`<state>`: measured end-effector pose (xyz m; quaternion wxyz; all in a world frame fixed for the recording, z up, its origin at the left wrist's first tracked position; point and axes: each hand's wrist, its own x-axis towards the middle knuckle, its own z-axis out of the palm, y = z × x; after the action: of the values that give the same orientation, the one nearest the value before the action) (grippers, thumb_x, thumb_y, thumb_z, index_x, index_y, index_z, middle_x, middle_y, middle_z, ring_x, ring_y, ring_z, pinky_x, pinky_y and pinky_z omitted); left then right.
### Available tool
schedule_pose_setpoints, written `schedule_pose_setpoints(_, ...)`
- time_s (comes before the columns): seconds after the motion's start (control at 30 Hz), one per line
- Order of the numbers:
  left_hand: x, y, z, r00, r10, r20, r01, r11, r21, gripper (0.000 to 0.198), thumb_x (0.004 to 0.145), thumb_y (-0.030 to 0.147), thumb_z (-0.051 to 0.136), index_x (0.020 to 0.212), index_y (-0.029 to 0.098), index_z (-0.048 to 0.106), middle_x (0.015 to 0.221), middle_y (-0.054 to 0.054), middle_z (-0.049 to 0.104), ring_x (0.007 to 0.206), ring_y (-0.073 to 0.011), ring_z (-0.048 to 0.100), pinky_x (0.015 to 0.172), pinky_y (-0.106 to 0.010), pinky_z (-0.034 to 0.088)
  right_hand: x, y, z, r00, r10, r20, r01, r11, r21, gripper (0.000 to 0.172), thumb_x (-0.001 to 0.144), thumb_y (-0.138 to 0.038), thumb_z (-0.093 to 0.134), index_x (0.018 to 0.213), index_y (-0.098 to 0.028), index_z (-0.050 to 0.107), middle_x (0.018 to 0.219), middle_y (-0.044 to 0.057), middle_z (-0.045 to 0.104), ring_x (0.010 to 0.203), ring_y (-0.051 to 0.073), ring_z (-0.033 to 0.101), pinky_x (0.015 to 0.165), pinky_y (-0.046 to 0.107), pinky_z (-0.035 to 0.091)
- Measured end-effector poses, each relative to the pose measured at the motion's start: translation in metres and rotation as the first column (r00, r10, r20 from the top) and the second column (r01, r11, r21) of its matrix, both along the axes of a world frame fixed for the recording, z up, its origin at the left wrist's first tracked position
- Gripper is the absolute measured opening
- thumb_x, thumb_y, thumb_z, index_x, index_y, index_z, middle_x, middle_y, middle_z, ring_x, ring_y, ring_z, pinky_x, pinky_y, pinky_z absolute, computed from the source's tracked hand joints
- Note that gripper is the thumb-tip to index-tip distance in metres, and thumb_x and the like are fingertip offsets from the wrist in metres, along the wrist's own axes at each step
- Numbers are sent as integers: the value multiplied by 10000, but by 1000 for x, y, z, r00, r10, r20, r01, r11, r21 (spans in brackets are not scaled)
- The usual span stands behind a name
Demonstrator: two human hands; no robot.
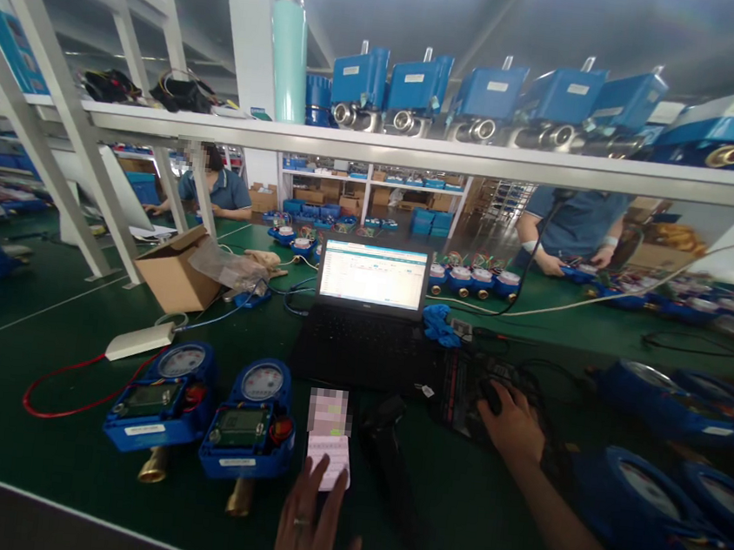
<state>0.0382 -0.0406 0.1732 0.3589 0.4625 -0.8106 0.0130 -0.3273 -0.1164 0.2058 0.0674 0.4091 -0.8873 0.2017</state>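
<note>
My left hand [309,527] is over the lower part of a lit phone [328,437], fingers apart, fingertips at its on-screen keyboard. My right hand [514,424] rests on a black computer mouse [491,397], fingers wrapped over it. Between the hands lies a black handheld scanner [391,453]. Behind the phone stands an open black laptop [366,345] with a lit screen. Left of the phone sit two blue meters, the nearer one [250,425] and another [163,398], each with a round dial, a small display and a brass fitting.
More blue meters [663,507] fill the right side. A cardboard box [176,277], a white device [141,340] with a red cable and a blue crumpled glove [441,325] lie around the laptop. A shelf [380,147] crosses above. Two people work beyond.
</note>
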Motion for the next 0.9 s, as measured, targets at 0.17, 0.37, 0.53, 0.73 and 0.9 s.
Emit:
schedule_pose_setpoints(0.17,-15,-28,8,982,179,68,-182,982,47,809,869,228,511,1550,227,74,1565,-148,253,1370,-393,340,1043,-578,385,-1,-2,-3,1000,9,-17,-9,1000,-19,517,903,-377,427,1373,-186,527,1426,128,479,1198,329,532,976,446,469)
schedule_pose_setpoints(0.37,-23,-42,18,981,174,85,-182,978,97,735,905,171,477,1525,192,83,1575,-164,199,1398,-359,297,1067,-529,382,-1,-2,-3,1000,2,-21,-3,1000,-24,506,901,-373,439,1365,-196,536,1419,118,491,1176,321,547,951,432,483)
schedule_pose_setpoints(0.53,-21,-50,33,979,201,14,-197,937,287,735,808,105,552,1475,190,257,1571,-170,195,1357,-386,369,1020,-531,427,0,-3,-2,1000,3,-16,-4,1000,-29,497,905,-367,440,1363,-200,540,1420,114,495,1168,319,545,939,428,484)
schedule_pose_setpoints(0.73,-21,-44,46,931,172,-323,-38,923,382,642,815,180,554,1425,203,356,1517,-142,295,1392,-359,325,1094,-545,380,1,-4,-1,1000,-4,-15,3,999,-45,487,899,-356,449,1352,-206,550,1410,106,504,1154,311,549,929,418,488)
schedule_pose_setpoints(0.9,-32,-18,69,860,204,-468,19,903,429,589,828,271,548,1395,222,394,1504,-110,290,1392,-362,303,1051,-540,443,2,-4,0,1000,-2,-21,0,998,-58,470,901,-350,444,1335,-214,565,1409,105,507,1126,304,559,912,426,495)
